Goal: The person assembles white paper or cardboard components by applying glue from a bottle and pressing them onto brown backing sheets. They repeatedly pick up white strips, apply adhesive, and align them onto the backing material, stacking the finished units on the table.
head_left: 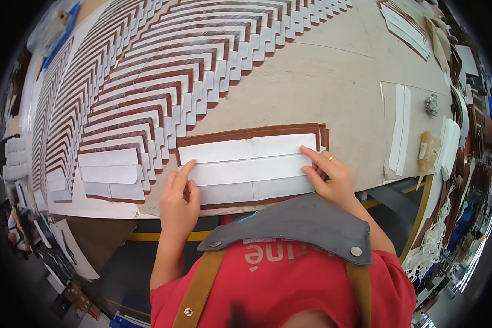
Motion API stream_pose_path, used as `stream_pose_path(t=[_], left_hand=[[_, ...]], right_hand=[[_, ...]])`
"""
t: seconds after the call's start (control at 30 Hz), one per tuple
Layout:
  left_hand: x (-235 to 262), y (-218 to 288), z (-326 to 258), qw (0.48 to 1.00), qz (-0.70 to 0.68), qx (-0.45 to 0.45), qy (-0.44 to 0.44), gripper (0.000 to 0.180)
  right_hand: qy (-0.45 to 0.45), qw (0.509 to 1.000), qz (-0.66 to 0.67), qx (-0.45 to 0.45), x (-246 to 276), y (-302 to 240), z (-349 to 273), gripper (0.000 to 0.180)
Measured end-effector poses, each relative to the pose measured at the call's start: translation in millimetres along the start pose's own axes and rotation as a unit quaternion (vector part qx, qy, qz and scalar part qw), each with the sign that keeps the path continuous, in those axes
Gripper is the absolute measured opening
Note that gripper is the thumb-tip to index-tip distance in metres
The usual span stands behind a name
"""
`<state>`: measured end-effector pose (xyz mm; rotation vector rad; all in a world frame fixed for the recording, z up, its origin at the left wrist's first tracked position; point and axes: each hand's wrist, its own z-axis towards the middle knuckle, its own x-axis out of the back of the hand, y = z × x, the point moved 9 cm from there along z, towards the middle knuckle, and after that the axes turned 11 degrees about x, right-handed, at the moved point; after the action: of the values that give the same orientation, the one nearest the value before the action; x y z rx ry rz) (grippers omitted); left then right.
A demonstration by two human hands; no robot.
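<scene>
A small stack of brown leather-like panels (202, 134) lies at the table's near edge. Its top piece bears white lining strips (279, 145) and a greyish-white lower band (227, 193), and brown shows along the upper and lower borders. My left hand (179, 205) is at the left end, its index fingertip on the white lining and its other fingers partly curled. At the right end, my right hand (332, 174), with a ring on it, touches the lining with index finger and thumb spread apart. Neither hand visibly grips the piece.
Long overlapping rows of brown-and-white pieces (142, 98) cover the table's left and far side. To the right lie a white strip (400, 128), a crumpled silvery ball (432, 105), a yellowish brush-like tool (424, 145) and a fanned stack of pieces (404, 31).
</scene>
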<state>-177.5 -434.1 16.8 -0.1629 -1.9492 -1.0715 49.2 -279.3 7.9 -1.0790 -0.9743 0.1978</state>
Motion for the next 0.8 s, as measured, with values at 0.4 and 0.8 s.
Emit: stream_pose_path(t=[0.4, 0.8], left_hand=[[2, 10, -4, 0.997, 0.06, -0.042, 0.039, 0.032], [10, 21, 2, 0.986, 0.122, -0.07, 0.093, 0.016]], right_hand=[[-0.06, 0.99, -0.125, -0.011, 13, 5, 7, 0.031], [-0.095, 0.991, -0.063, 0.075, 18, 1, 57, 0.012]])
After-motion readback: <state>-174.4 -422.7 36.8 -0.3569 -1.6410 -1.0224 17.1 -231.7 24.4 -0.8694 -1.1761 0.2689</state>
